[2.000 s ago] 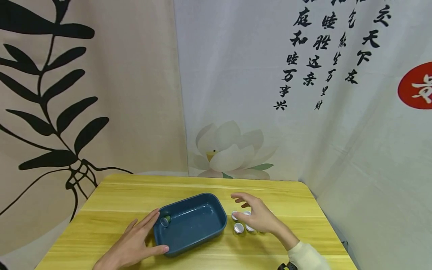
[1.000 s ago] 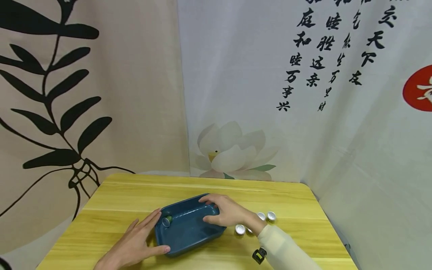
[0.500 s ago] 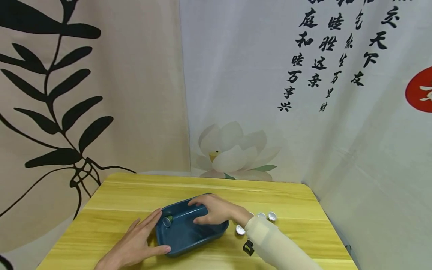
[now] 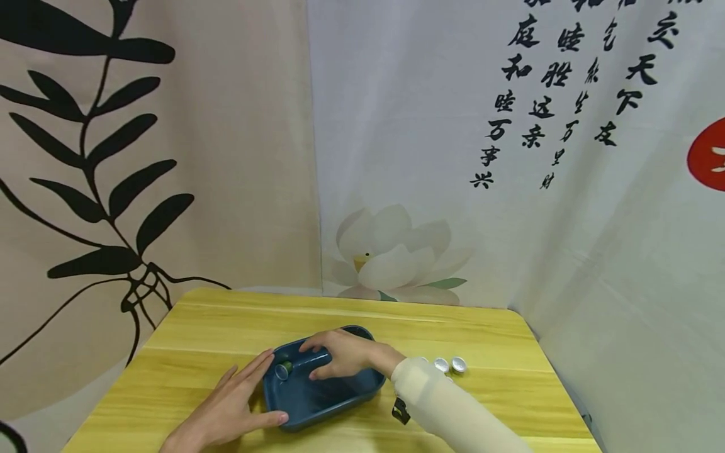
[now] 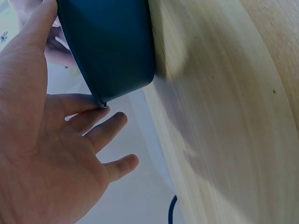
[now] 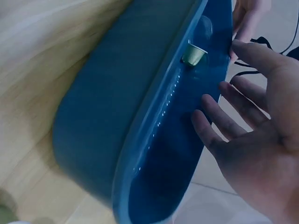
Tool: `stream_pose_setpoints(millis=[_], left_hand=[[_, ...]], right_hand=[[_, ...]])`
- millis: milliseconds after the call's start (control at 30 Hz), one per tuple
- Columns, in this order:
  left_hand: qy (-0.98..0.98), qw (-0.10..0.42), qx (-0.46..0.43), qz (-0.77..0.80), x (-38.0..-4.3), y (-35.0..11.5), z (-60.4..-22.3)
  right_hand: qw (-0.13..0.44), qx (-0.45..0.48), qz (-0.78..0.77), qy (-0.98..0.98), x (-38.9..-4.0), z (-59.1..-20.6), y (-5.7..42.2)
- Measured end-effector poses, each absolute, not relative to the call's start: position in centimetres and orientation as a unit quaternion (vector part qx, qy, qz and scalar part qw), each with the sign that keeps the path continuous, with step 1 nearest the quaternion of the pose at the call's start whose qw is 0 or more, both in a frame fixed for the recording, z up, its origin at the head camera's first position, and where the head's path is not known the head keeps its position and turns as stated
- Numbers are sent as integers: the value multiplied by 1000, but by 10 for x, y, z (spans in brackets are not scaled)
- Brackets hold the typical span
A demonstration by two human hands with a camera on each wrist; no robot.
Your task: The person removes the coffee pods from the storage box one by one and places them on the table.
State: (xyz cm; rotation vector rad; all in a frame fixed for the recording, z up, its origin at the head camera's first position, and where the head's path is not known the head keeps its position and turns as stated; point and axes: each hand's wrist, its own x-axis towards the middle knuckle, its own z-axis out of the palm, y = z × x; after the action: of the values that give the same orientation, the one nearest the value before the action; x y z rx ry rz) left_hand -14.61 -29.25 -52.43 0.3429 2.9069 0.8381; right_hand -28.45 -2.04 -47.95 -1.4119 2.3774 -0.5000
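Observation:
A deep blue rectangular tray [image 4: 308,396] sits at an angle on the table. Inside it, near the left end, lies a small green coffee capsule [image 4: 283,370], tipped on its side; the right wrist view shows the same capsule [image 6: 193,55]. My left hand [image 4: 223,402] spans the tray's left end, thumb at the front, fingers extended against the rim. In the left wrist view its fingertips touch the tray [image 5: 112,46] corner. Over the tray's interior hovers my right hand [image 4: 351,353], fingers loosely bent and apart, holding nothing, a short distance right of the capsule.
More capsules with silver lids [image 4: 458,365] stand on the wooden table [image 4: 481,402] to the right, partly hidden behind the right sleeve [image 4: 436,396]. A printed curtain [image 4: 255,157] hangs behind the table.
My right hand has moved left from above the capsules on the table to over the tray, nearing the capsule inside. The left hand stays at the tray's left end.

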Motion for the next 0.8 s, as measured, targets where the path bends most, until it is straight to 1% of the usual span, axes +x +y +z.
stream_pose_setpoints(millis=[200,433,800], left_hand=[[952,48,113,281,-147,-294,-525],[952,38,122,279,-146,-295,-526],[949,48,119,289,-147,-296,-526]], right_hand=[[180,-505,-159,829,-284,-483,-36],[229,-488,-158,827,-283,-487,-50],[250,-488,-131,826,-283,-500,-64]])
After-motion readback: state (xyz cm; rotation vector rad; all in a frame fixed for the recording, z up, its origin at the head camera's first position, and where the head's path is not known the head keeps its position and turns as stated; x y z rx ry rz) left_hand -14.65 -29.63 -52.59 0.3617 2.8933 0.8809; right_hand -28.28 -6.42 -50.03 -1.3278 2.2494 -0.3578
